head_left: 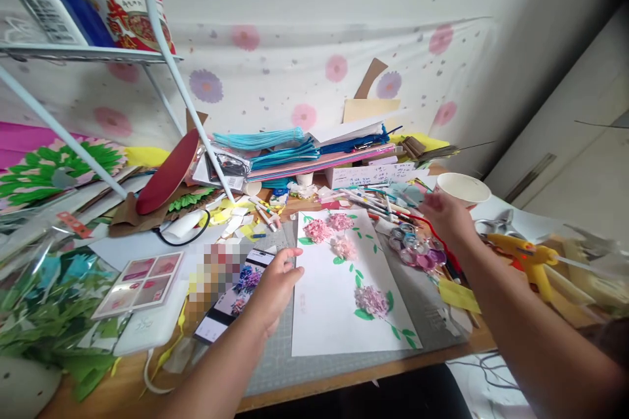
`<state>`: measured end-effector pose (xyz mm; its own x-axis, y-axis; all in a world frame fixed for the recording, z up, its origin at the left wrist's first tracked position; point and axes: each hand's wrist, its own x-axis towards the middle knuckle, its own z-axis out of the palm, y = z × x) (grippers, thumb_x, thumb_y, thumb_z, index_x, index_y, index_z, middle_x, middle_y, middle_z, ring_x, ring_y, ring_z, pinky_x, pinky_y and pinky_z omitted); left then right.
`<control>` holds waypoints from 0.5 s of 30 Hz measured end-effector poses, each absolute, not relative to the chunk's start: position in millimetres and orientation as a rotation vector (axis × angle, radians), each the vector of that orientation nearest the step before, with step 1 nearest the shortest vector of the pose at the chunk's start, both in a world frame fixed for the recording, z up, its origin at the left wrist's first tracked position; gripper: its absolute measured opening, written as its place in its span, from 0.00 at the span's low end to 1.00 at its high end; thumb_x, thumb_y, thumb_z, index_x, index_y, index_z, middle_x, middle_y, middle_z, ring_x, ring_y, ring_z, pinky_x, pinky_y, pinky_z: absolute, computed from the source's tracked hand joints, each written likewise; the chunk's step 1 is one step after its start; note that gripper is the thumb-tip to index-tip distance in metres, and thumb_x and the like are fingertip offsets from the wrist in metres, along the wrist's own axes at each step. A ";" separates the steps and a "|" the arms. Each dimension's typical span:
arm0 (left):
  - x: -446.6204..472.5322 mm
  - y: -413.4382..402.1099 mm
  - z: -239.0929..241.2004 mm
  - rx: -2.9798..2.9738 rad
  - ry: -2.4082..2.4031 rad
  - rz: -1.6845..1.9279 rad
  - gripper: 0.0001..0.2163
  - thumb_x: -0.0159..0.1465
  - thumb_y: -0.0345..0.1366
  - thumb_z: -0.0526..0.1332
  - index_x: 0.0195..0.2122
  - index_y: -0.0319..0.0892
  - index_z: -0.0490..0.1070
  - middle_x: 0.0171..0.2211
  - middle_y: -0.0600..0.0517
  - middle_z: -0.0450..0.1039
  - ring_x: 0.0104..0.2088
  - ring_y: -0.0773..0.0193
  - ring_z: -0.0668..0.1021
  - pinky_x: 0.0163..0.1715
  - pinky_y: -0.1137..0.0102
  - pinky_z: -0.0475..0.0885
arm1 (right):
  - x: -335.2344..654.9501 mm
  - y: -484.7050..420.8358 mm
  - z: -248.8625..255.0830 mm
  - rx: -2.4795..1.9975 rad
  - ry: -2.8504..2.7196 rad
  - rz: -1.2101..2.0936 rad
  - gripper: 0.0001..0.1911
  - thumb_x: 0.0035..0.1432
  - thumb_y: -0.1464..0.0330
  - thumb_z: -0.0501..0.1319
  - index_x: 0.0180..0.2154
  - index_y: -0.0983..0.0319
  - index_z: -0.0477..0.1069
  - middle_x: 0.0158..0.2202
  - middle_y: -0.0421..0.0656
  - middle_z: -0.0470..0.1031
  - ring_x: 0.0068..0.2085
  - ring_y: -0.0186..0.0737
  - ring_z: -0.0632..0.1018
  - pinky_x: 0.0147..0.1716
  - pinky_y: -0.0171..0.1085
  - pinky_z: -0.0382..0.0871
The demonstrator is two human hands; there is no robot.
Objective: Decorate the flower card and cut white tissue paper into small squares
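Lying on a grey cutting mat [275,357], the white paper sheet [319,317] carries pink flower clusters [372,302] and green leaves [363,315] toward its right side. At the sheet's left edge hovers the left hand [278,281], back upward, its thumb and index finger parted with nothing visible between them; the other fingers curl out of sight, and whether a fingertip touches the paper cannot be told. Its forearm slants in from below, cut off by the bottom border, and covers part of the smartphone [221,314] just left of the sheet. A pixelated patch hides whatever lies past the phone.

Beyond the sheet's far right corner is the right hand [446,211], bent at the wrist over the pens and brushes [388,203]. Its fingers are blurred and bunched together, so I cannot tell whether they grip anything. That forearm runs diagonally from the lower right, elbow out of view, and overlaps the near side of the paper bowl [463,188]. Between this arm and the sheet sits a cluster of shiny round pieces [417,249], hard to identify. Farther right of the sheet is a yellow glue gun [528,254].
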<state>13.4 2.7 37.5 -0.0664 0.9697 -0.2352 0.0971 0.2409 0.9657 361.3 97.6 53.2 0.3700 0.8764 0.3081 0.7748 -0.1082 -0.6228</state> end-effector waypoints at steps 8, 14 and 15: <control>15.2 8.8 42.4 1.038 1.417 0.992 0.16 0.53 0.37 0.60 0.44 0.43 0.70 0.38 0.48 0.73 0.51 0.53 0.72 0.52 0.61 0.62 | 282.3 3.8 -0.2 -1.829 -1.639 0.491 0.06 0.48 0.64 0.60 0.24 0.58 0.74 0.21 0.42 0.76 0.23 0.42 0.73 0.25 0.38 0.57; 16.5 10.5 39.4 1.034 1.366 1.002 0.17 0.52 0.39 0.59 0.43 0.44 0.68 0.33 0.53 0.70 0.39 0.60 0.74 0.43 0.67 0.66 | 285.6 19.7 -12.2 -1.728 -1.367 0.660 0.15 0.50 0.61 0.60 0.39 0.60 0.74 0.30 0.46 0.80 0.29 0.46 0.80 0.26 0.40 0.70; 16.4 9.4 37.9 1.029 1.355 1.012 0.17 0.52 0.39 0.59 0.44 0.44 0.67 0.32 0.54 0.70 0.37 0.61 0.74 0.41 0.67 0.66 | 285.7 21.8 -10.2 -1.696 -1.343 0.700 0.16 0.51 0.60 0.59 0.40 0.61 0.74 0.29 0.46 0.80 0.28 0.47 0.80 0.25 0.41 0.71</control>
